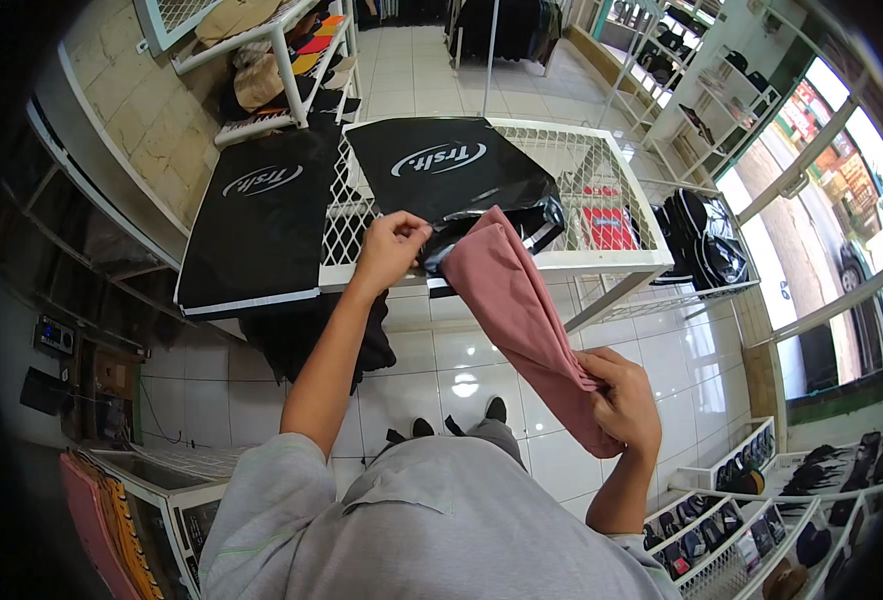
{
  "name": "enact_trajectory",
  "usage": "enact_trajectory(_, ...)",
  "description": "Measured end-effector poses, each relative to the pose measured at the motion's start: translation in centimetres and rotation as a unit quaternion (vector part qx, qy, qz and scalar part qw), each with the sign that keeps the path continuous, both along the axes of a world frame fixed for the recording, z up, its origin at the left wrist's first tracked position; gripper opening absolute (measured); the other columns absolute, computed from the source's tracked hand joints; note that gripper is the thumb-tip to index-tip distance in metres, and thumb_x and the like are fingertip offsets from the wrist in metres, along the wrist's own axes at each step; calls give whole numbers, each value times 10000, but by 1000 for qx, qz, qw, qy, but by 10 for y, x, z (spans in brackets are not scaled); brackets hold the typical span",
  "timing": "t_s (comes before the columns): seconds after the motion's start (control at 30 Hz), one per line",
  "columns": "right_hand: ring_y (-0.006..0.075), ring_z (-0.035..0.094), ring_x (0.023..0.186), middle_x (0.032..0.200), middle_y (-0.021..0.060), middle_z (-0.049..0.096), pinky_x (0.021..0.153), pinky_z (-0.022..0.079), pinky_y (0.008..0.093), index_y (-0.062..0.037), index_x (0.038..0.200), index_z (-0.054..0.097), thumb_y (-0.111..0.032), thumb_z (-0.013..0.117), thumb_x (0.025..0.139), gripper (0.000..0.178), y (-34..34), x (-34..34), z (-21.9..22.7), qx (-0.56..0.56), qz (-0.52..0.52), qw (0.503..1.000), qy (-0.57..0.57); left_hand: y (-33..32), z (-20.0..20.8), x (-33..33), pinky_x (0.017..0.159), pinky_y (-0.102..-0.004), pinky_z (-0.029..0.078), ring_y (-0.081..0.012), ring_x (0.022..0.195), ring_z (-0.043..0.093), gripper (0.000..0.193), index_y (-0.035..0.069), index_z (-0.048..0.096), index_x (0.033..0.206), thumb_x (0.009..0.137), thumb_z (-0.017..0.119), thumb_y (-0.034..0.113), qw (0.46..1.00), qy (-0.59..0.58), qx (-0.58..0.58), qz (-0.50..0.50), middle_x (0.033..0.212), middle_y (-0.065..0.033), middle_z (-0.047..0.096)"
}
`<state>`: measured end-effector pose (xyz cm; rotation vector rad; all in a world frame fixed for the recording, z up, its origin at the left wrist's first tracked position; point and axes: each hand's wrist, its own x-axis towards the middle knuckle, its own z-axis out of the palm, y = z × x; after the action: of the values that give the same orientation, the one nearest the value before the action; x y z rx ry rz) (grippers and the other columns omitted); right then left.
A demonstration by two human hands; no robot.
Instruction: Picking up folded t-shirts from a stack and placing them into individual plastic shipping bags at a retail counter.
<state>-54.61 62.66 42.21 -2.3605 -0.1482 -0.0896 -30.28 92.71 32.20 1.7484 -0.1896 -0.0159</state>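
A folded dusty-pink garment (506,300) slants from my right side up to the mouth of a black plastic mailer bag (501,165) with white lettering. Its far end lies at the bag's opening; whether it is inside I cannot make out. My right hand (621,395) is closed around the garment's near end. At the left corner of the bag's mouth, my left hand (394,247) pinches the bag's edge. A second black plastic bag (261,215) lies flat to the left. Both bags rest on a white mesh-topped table (586,262).
A shelf rack (286,70) with folded clothes and caps stands far left. Beyond the table's right end are dark bags (706,240). Display bins (751,540) with small goods stand near right. Black fabric (321,335) hangs below the table's front edge.
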Motion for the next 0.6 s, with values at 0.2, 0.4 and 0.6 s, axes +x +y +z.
enact_trajectory(0.2,368,694,915,1057,160,710,820,566,389,-61,1192,730,45,546,684,551,-1,4,10,-28,5,1000,-8,-30,48,-18,594,-248,472,-67,628,604,112,7,726,941,917,727,116,964,-233,108,75,740,-13,672)
enact_trajectory(0.4,358,687,880,1016,108,716,782,559,408,-108,1156,748,6,607,720,473,12,19,47,-108,44,993,-25,-37,41,-3,602,-229,474,-51,642,597,131,0,728,951,931,733,129,966,-220,52,125,756,-12,696)
enact_trajectory(0.6,373,703,906,1009,173,706,803,568,396,-64,1126,756,75,558,650,534,13,37,62,-151,75,985,-18,-37,55,-6,603,-241,484,-65,648,616,137,-8,724,954,933,730,127,972,-201,35,115,773,-30,700)
